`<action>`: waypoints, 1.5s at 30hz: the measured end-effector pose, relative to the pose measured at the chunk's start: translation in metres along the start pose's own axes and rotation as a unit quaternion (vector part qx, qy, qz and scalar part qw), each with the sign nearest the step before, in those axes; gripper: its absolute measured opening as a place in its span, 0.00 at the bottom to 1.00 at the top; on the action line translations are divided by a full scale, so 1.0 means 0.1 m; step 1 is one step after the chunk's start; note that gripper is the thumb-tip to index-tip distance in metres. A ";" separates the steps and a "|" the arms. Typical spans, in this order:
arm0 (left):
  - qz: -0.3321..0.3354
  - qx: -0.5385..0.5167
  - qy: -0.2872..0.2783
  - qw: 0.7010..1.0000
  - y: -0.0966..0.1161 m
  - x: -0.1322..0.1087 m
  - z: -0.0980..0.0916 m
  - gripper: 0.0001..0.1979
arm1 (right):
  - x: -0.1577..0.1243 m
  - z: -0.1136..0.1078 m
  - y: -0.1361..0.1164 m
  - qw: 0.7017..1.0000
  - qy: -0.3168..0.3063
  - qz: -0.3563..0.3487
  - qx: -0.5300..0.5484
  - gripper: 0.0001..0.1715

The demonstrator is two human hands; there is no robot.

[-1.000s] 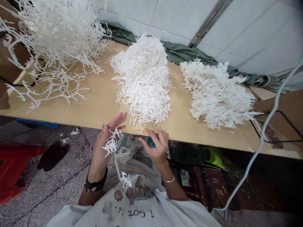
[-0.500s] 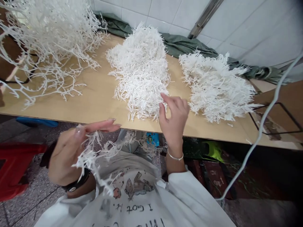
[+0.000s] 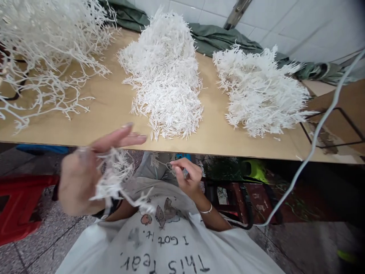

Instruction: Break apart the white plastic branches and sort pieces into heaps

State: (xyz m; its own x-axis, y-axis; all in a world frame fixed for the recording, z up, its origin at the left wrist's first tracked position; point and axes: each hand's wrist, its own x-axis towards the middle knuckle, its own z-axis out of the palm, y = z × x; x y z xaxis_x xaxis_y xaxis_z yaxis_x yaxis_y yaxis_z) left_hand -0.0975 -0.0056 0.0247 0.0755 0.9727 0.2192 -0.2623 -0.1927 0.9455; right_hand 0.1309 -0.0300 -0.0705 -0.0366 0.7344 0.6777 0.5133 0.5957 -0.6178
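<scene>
My left hand, blurred, is by the table's front edge, its fingers stretched toward the right. A tangled bunch of white branching plastic sprigs is held against its palm and hangs below the fingers. Over my lap, my right hand is closed in a pinch. A thin pale strand lies close to its fingertips; whether they grip it I cannot tell. Beyond both hands, a tall pile of small white plastic sprigs rests on the brown tabletop.
At the left is a large heap of long white plastic branches. A second white sprig pile lies to the right, beside black wire frames. A grey cable crosses the right side. A red stool stands at lower left.
My right hand has moved from the front of the middle pile down and left over my lap. My left hand keeps its bunch. The view has tilted down slightly.
</scene>
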 end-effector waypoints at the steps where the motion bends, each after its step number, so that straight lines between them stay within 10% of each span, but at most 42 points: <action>1: 0.034 0.037 -0.054 0.997 -0.04 0.04 0.10 0.22 | 0.03 0.01 -0.03 1.000 -0.001 0.006 0.021 0.08; 7: 0.090 0.128 -0.251 0.955 -0.19 0.20 0.50 0.20 | 0.33 0.07 -0.23 0.978 0.000 0.035 0.204 0.28; 19: 0.015 0.052 -0.260 0.964 -0.42 0.33 0.42 0.20 | 0.63 0.02 -0.40 0.972 -0.125 0.138 0.142 0.13; 27: -0.065 -0.146 0.100 0.982 -0.56 0.23 0.67 0.20 | 0.62 0.20 -0.46 0.919 -0.057 -0.003 0.389 0.17; 31: 0.020 -0.158 0.188 0.969 -0.52 0.33 0.53 0.15 | 0.63 0.13 -0.50 0.870 0.001 -0.035 0.491 0.21; 38: 0.073 -0.264 0.107 0.956 -0.27 0.34 0.39 0.23 | 0.98 -0.03 -0.30 0.938 0.292 -0.065 0.177 0.29; 45: 0.112 -0.170 0.119 0.972 -0.33 0.32 0.50 0.24 | 1.25 0.12 0.18 0.971 0.070 0.097 -0.206 0.12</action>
State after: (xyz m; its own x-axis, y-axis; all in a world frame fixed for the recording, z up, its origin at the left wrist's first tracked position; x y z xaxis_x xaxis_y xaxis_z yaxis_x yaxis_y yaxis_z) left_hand -0.0380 0.0256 0.0131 -0.2342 0.9213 0.3105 -0.5516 -0.3889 0.7379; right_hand 0.1255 0.0767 -0.0016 0.1980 0.7515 0.6294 0.7997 0.2475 -0.5471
